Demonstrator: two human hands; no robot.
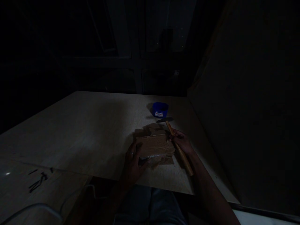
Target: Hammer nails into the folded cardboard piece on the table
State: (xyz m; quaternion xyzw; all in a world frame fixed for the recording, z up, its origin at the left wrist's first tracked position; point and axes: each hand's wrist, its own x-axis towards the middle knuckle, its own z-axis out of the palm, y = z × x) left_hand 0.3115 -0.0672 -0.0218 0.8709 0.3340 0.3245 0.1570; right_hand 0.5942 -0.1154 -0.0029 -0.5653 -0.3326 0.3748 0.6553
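A brown, flat slab with a rough, lined face lies near the front of the table; in this dim light I cannot tell whether it is cardboard or brick. My left hand, with a ring on one finger, grips its left end. My right hand is closed round the wooden handle of a hammer at the slab's right end. The hammer's dark, narrow head points away from me. Behind and below the slab are more brown pieces, one with a grid of small holes.
Beyond the hammer head stands a small blue container with a white label. The pale table meets a dark upright panel on the right. A light cable runs at lower left, near black marks. Dark window frames rise behind.
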